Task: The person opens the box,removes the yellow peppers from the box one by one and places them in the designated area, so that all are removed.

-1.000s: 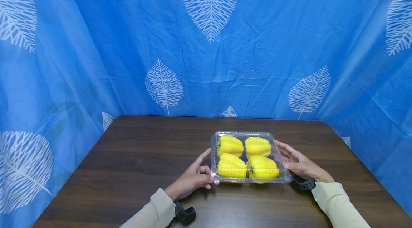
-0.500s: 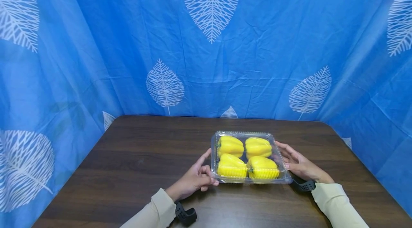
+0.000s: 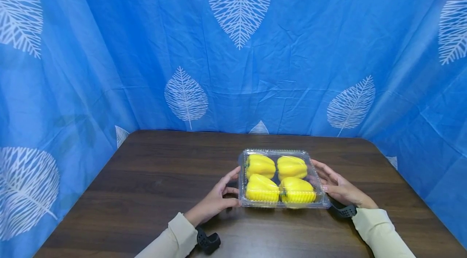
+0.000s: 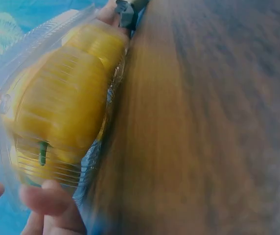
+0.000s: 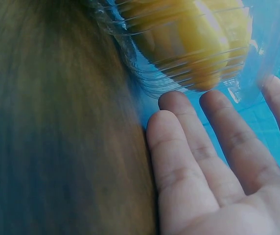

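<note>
A clear plastic clamshell box (image 3: 277, 204) holds several yellow bell peppers (image 3: 262, 187) and sits on the dark wooden table. Its lid lies over the peppers. At its left side, my left hand (image 3: 215, 201) touches the wall with spread fingers, the thumb by the front left corner. My right hand (image 3: 343, 187) rests along the right side with fingers extended. In the right wrist view, the right hand's fingertips (image 5: 216, 103) meet the ribbed wall. A pepper's green stem (image 4: 43, 154) shows through the plastic in the left wrist view.
The brown wooden table (image 3: 153, 177) extends around the box. A blue curtain (image 3: 292, 47) with white leaf prints hangs behind and on both sides. Black straps (image 3: 208, 242) are worn on both wrists.
My left thumb and fingers have shifted at the box's front left corner, going from a curled pose to a more spread one. The box and right hand stay nearly in place.
</note>
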`<act>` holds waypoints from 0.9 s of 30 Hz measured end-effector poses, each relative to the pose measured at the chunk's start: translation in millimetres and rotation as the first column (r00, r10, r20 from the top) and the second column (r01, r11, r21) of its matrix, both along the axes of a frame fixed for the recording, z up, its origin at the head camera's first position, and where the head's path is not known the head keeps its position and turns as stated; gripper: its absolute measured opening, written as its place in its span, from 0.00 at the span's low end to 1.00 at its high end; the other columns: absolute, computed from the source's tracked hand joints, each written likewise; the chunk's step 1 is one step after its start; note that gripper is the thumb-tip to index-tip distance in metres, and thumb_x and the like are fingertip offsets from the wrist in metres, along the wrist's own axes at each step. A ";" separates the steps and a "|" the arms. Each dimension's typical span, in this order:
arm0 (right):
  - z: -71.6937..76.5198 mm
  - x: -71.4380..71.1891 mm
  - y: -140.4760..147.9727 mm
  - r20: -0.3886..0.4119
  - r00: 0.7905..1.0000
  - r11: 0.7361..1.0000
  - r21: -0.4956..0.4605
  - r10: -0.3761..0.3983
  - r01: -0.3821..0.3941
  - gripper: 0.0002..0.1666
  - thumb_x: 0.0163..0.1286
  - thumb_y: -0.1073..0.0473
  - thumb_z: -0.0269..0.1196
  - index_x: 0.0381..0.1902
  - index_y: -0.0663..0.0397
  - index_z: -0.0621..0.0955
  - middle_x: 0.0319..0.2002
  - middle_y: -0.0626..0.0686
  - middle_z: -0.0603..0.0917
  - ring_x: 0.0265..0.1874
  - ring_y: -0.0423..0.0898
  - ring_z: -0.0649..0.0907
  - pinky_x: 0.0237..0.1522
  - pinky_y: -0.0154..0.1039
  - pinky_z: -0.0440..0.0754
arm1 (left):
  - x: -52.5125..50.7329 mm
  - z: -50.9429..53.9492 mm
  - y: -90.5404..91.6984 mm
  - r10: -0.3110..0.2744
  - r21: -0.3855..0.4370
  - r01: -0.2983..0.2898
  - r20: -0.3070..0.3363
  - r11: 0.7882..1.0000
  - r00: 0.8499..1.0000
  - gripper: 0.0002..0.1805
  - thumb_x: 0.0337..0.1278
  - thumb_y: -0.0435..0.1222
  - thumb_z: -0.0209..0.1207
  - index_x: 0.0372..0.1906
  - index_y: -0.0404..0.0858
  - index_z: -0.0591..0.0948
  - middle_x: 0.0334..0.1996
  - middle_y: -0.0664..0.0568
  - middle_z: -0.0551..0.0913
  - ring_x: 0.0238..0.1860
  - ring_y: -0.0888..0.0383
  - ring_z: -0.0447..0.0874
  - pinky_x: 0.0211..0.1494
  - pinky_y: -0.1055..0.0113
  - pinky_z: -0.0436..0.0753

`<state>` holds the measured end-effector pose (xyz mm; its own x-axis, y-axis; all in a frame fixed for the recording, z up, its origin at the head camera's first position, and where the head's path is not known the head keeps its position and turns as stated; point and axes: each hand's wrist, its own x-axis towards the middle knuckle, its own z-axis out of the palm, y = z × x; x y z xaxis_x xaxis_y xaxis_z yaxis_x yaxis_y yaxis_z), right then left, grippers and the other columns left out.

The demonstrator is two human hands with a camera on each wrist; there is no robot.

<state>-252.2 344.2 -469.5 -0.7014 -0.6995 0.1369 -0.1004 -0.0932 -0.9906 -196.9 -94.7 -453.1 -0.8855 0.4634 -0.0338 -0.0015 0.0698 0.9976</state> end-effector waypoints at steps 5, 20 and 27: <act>0.8 2.1 -1.0 0.015 1.000 1.000 0.014 -0.025 0.024 0.36 0.86 0.63 0.54 0.80 0.20 0.63 0.74 0.27 0.67 0.71 0.32 0.76 0.68 0.36 0.79 | -2.3 0.1 -2.3 -0.031 -0.012 0.031 -0.025 0.999 0.999 0.52 0.64 0.33 0.68 0.89 0.46 0.55 0.83 0.35 0.55 0.72 0.36 0.72 0.65 0.49 0.86; -0.8 1.2 1.1 0.003 0.999 0.999 0.021 -0.032 0.032 0.32 0.90 0.51 0.50 0.82 0.15 0.58 0.75 0.26 0.69 0.71 0.34 0.77 0.69 0.36 0.79 | -13.3 12.9 -4.4 -0.017 -0.067 0.010 -0.110 0.998 0.994 0.48 0.68 0.45 0.70 0.86 0.44 0.61 0.86 0.38 0.54 0.82 0.30 0.56 0.76 0.38 0.74; -3.7 2.2 3.9 0.084 0.996 0.998 -0.053 -0.028 0.033 0.38 0.88 0.64 0.49 0.85 0.32 0.51 0.71 0.33 0.75 0.69 0.36 0.79 0.70 0.31 0.76 | -18.8 25.9 -1.2 0.006 -0.067 -0.015 -0.120 0.998 0.993 0.44 0.71 0.43 0.66 0.86 0.40 0.62 0.86 0.39 0.56 0.83 0.31 0.54 0.78 0.37 0.70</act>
<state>-250.0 348.1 -473.1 -0.7329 -0.6706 0.1147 -0.0218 -0.1454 -0.9891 -215.7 -95.9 -427.2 -0.8899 0.4543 0.0412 0.1160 0.1380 0.9836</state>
